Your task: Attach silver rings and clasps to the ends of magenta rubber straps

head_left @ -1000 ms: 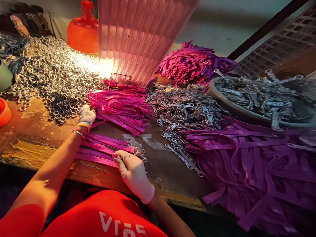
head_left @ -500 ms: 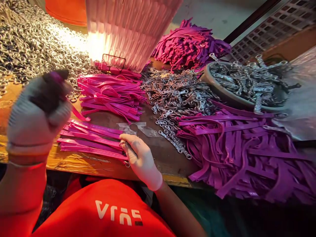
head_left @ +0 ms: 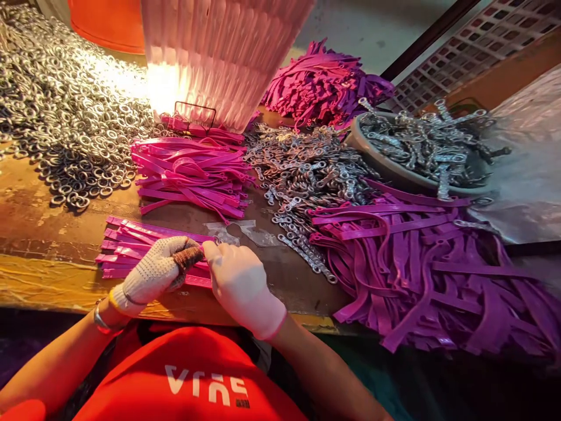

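My left hand [head_left: 155, 272], in a knitted glove with dark worn fingertips, is curled and pinches a pink strap at the near table edge. My right hand [head_left: 239, 283], in a thin pale glove, is closed against the same spot, fingertips meeting the left ones. Both rest on a neat row of pink straps [head_left: 127, 245] lying side by side. What lies between the fingers beyond the strap is hidden.
A loose pile of pink straps [head_left: 193, 172] lies behind, under a pink ribbed lampshade [head_left: 219, 52]. Metal rings [head_left: 65, 123] spread left, metal clasps [head_left: 307, 169] in the middle, a bowl of clasps [head_left: 421, 146] right. Purple straps [head_left: 421, 263] hang over the right edge.
My left hand came down from in front of the camera to the strap row and met my right hand. My right hand stayed on the row's end.
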